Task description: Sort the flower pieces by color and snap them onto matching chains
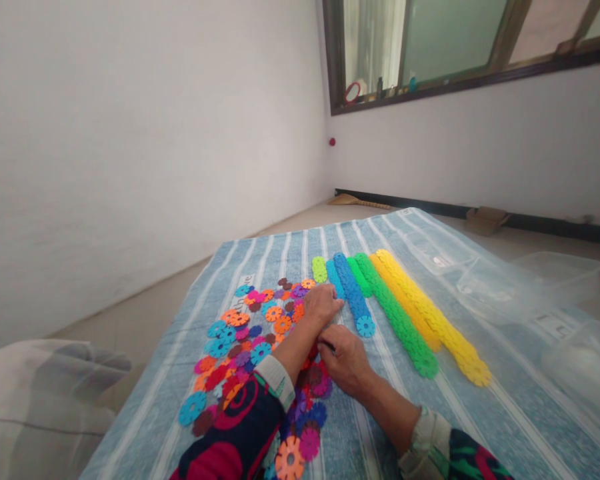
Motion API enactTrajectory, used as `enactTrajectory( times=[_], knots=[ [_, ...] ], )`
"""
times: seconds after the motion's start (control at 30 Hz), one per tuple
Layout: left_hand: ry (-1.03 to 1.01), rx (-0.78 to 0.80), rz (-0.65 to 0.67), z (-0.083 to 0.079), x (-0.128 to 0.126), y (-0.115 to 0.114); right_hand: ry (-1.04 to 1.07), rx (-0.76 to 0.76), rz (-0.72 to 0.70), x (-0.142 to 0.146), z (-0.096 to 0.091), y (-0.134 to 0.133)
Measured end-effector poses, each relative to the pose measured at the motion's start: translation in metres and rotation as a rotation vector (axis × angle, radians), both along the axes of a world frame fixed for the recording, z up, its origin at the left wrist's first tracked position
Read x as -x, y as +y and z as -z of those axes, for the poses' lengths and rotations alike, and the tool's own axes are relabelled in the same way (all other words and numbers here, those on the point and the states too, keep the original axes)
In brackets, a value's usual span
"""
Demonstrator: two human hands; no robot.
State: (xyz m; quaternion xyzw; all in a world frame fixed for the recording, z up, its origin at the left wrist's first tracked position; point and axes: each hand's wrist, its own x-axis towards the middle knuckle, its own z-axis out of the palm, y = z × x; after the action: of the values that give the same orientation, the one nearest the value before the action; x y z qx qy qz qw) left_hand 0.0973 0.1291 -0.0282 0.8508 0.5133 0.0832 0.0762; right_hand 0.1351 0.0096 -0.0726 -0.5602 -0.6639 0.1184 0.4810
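Note:
My left hand point(323, 302) is closed, its fingers bent down beside the light blue row of snowflake discs point(333, 277); what the fingertips hold is hidden. Just nearer to me, my right hand point(347, 360) is curled at the right edge of a mixed pile of snowflake discs point(283, 325). A small dark bit shows at its thumb and finger, too small to name. The pile has orange, blue, purple, pink, red and brown discs. Overlapping discs form a darker blue row point(353, 293), a green row point(397, 317) and a yellow row point(433, 317) to the right.
A striped blue cloth point(380, 427) covers the table. Clear plastic boxes point(555, 273) stand along its right side. A short lime green row point(319, 269) lies at the back. Grey fabric point(45, 400) is at the left, a cardboard box point(486, 220) on the floor behind.

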Motion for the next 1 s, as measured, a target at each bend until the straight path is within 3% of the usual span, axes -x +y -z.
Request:
enactTrajectory(
  times=[0.2,0.43,0.6,0.67,0.8,1.0],
  knots=[
    [-0.050,-0.027,-0.034,-0.012,0.025,-0.004,0.019,0.002,-0.008,-0.002,0.006,0.001],
    [-0.080,-0.032,-0.002,-0.027,0.099,-0.037,0.134,0.052,-0.009,-0.006,0.006,-0.001],
    [-0.153,-0.013,0.232,-0.019,0.139,-0.085,0.157,0.059,-0.007,-0.008,0.003,-0.005],
    [-0.157,-0.044,0.265,-0.014,0.149,-0.102,0.159,0.068,-0.009,-0.008,0.001,-0.006],
    [-0.097,-0.126,0.214,-0.001,0.163,-0.122,0.162,0.085,-0.018,-0.008,-0.001,-0.009],
    [-0.067,-0.268,0.059,0.010,0.182,-0.120,0.156,0.095,-0.014,-0.010,0.004,-0.011]
  ],
)
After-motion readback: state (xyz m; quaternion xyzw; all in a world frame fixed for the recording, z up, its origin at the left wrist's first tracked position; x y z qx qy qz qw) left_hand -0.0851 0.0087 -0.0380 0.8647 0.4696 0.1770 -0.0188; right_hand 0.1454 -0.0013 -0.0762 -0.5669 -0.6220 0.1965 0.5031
